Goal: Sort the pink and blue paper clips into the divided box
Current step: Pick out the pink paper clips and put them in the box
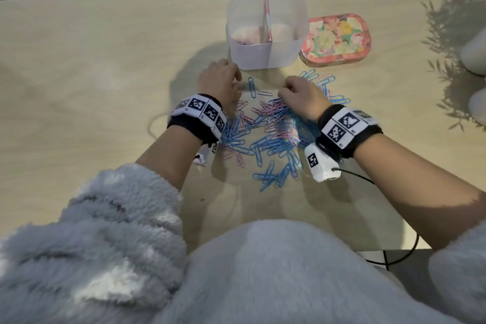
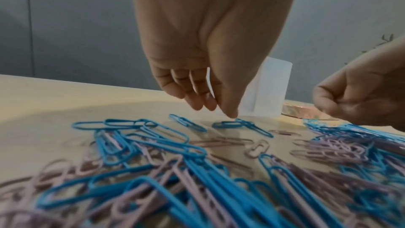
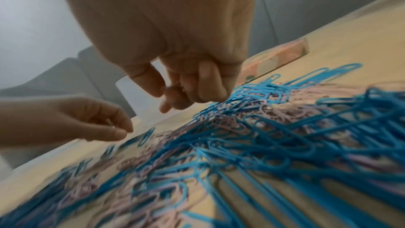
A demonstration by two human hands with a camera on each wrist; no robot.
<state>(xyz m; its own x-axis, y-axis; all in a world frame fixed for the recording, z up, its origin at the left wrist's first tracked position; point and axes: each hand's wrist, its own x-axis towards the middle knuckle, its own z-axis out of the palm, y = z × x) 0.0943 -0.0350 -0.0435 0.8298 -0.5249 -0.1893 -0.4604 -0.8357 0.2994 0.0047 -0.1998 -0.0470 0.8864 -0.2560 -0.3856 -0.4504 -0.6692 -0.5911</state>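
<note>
A mixed pile of pink and blue paper clips (image 1: 268, 134) lies on the table in front of the translucent divided box (image 1: 286, 52). The box's left compartment holds pink clips (image 1: 243, 34). My left hand (image 1: 238, 81) hangs just left of the box front. Its fingertips (image 2: 229, 112) point down, loosely curled, just above a lone blue clip (image 2: 225, 124) and hold nothing I can see. My right hand (image 1: 282, 89) hovers over the pile's far edge. Its fingers (image 3: 210, 84) are curled, with thumb against index, pinching what looks like a thin pink clip.
A floral tin lid (image 1: 336, 39) lies right of the box, touching the clips' far edge. A single pink clip (image 1: 264, 93) lies between my hands. Pale rounded objects (image 1: 476, 52) stand at the right edge. A black cable (image 1: 368, 181) trails from my right wrist.
</note>
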